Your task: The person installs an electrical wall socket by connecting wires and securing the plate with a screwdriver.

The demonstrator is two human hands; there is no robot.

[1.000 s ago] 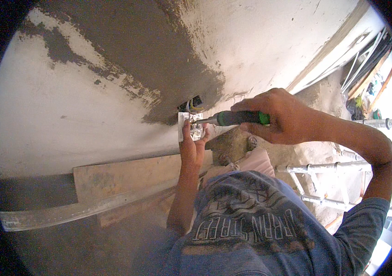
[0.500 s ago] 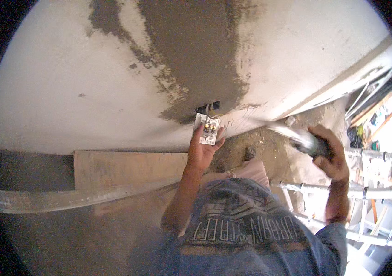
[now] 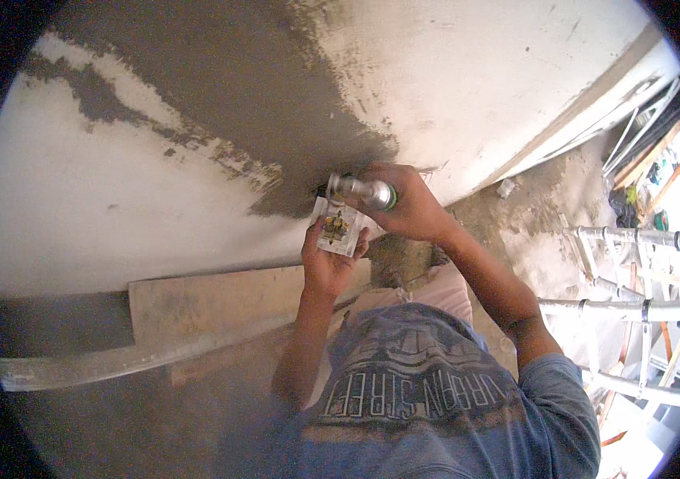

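My left hand (image 3: 324,267) holds a white electrical fitting (image 3: 334,243), brass terminals facing up, with fingers round its edges. Just above the fitting, my right hand (image 3: 416,209) grips a hand tool (image 3: 364,190) with a metal body and green trim; its working tip is not clear. Behind them, a dark wall box (image 3: 322,192) in the wall is mostly hidden by the fitting and tool. Dark wet-looking plaster (image 3: 244,104) covers part of the white wall around it.
A pale board (image 3: 196,307) and a long metal bar (image 3: 61,369) lie along the wall at left. At right stand aluminium ladder-like frames (image 3: 635,307), with loose timber and poles (image 3: 643,152) beyond. My shirt and pale trouser leg show below.
My right hand swung out rightwards with the tool, then came back over the fitting, the tool now turned differently. My left hand still holds the fitting. The view has shifted slightly.
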